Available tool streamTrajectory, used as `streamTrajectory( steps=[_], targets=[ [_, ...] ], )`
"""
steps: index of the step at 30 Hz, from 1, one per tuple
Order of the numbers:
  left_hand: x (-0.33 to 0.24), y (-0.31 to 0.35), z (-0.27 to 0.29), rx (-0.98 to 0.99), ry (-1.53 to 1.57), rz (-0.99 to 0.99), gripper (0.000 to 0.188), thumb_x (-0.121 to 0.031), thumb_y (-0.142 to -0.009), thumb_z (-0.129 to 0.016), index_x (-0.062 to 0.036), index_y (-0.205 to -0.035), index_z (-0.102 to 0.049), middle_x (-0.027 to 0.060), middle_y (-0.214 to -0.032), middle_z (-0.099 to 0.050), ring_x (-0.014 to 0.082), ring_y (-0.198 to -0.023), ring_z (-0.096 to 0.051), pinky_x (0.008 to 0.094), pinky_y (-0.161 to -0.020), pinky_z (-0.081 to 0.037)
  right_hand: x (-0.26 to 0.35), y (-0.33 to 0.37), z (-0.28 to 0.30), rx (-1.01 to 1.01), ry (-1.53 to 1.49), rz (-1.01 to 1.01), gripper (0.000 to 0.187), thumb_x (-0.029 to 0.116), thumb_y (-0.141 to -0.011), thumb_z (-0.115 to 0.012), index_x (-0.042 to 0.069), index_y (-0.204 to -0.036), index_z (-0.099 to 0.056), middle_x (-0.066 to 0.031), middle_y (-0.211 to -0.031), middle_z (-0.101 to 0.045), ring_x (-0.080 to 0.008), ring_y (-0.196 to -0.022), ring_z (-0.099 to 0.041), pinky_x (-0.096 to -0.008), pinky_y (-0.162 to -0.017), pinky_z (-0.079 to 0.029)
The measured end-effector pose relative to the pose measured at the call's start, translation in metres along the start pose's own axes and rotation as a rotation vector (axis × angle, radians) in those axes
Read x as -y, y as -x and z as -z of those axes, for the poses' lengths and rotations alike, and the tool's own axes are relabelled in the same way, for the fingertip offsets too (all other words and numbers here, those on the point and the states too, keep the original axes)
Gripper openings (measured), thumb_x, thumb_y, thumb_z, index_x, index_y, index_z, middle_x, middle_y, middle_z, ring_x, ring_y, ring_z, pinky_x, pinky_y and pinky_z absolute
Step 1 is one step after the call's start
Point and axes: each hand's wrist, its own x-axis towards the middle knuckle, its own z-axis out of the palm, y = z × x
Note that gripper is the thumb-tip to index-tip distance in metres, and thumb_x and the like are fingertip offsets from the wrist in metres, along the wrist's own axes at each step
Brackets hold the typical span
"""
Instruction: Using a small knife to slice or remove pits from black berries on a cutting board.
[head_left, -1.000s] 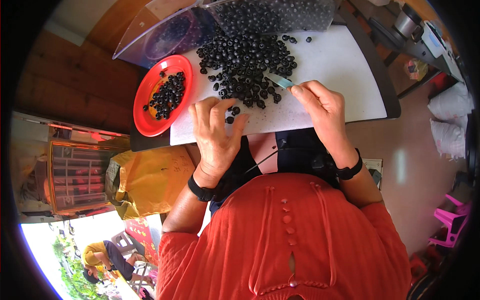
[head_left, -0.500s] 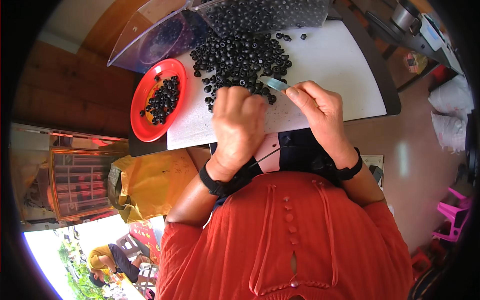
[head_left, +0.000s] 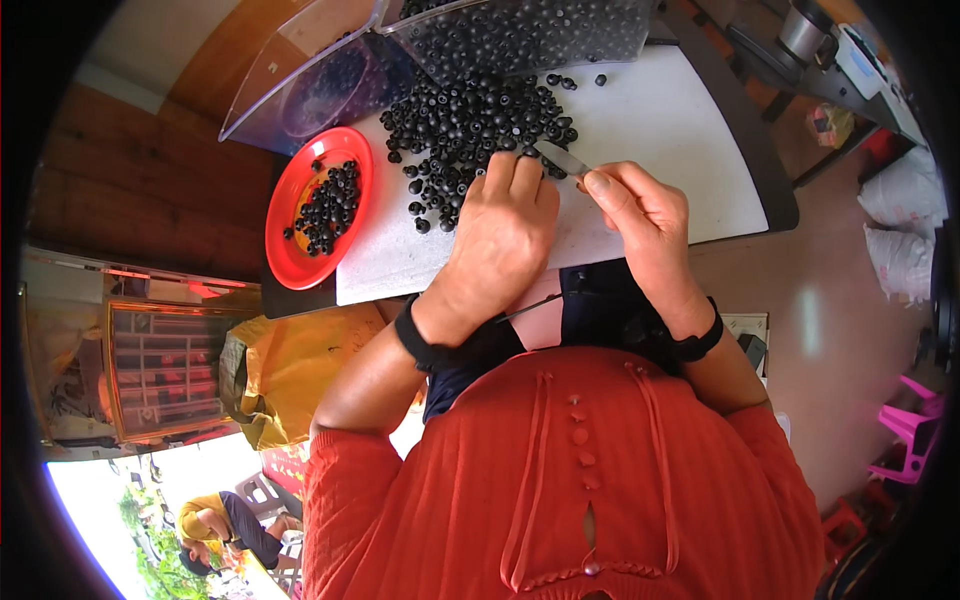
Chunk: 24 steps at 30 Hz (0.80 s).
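Note:
Small round black plastic-looking pieces [head_left: 450, 120], some with hollow ends, lie heaped on a white board [head_left: 690, 150]. My left hand [head_left: 505, 225] is at the near right of this heap, back upward and fingers curled down; whatever its fingertips grip is hidden. Pinched in my right hand [head_left: 645, 215] is a small knife [head_left: 562, 158], its short flat blade pointing left toward the pieces by my left fingertips. On the left, a red plate [head_left: 285, 262] with a yellowish middle carries a smaller group of the same black pieces.
Behind the heap stands a clear plastic bin [head_left: 545, 45] of black pieces, with a transparent panel [head_left: 290, 95] to its left. A yellow bag [head_left: 300, 370] is below the table's left side. Another person [head_left: 235, 525] sits far off, lower left. White sacks [head_left: 900, 262] lie at right.
My left hand has moved right and slightly forward, its fingertips now close to the knife blade. The right hand stays nearly in place, the blade's angle slightly turned.

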Motion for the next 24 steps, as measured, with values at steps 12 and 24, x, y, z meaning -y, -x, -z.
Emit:
streamTrajectory(
  steps=[12,24],
  targets=[
    [-0.01,0.041,0.01,0.014,0.133,0.154,0.023,0.0,-0.07,-0.068,0.001,-0.092,-0.062,0.0124,-0.092,-0.053,0.0308,-0.086,-0.055,0.0405,-0.065,-0.055,0.004,0.001,-0.003,0.084,0.14,0.02,0.024,0.019,-0.102,-0.072,-0.003,-0.091,-0.072,0.0028,-0.062,-0.048,-0.0038,-0.058,-0.039,-0.0257,-0.052,-0.033],
    [-0.002,0.063,0.024,-0.287,1.805,1.021,0.019,-0.006,-0.106,-0.061,0.0033,-0.12,-0.07,0.0116,-0.101,-0.071,0.0156,-0.084,-0.065,0.0284,-0.064,-0.053,0.016,0.015,-0.01,0.184,0.307,0.074,0.023,0.019,-0.098,-0.075,0.001,-0.086,-0.07,-0.008,-0.063,-0.059,-0.0134,-0.05,-0.049,-0.0313,-0.05,-0.04]
  ],
)
